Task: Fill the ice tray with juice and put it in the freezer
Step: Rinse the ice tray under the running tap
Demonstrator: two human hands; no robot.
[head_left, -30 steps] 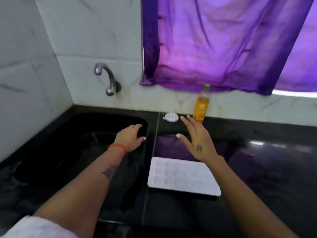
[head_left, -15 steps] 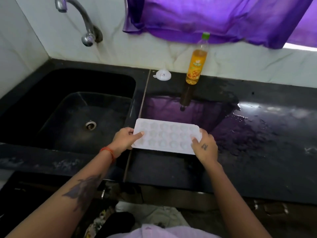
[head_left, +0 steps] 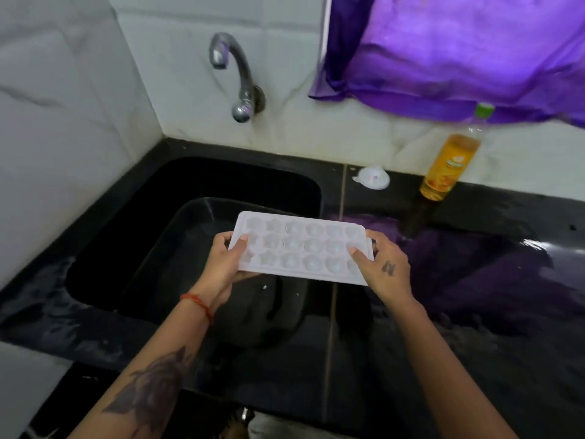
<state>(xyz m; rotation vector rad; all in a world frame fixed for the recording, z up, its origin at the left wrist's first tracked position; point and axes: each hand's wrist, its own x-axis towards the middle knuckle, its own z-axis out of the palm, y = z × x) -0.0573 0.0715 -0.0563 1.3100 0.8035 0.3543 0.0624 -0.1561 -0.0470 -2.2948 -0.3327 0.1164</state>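
Observation:
A white ice tray [head_left: 300,247] with star-shaped cells is held level in the air, over the right part of the black sink [head_left: 158,217]. My left hand [head_left: 223,263] grips its left end and my right hand [head_left: 381,264] grips its right end. The cells look empty. An orange juice bottle [head_left: 449,160] with a green cap stands upright at the back of the black counter, against the wall, apart from both hands.
A chrome tap [head_left: 235,74] juts from the tiled wall above the sink. A small white round object [head_left: 372,177] lies on the counter beside the bottle. A purple curtain [head_left: 459,49] hangs at upper right. The black counter [head_left: 490,296] to the right is wet.
Both hands took hold of the tray on the counter, lifted it and carried it left over the sink. The view swung left toward the sink and tap.

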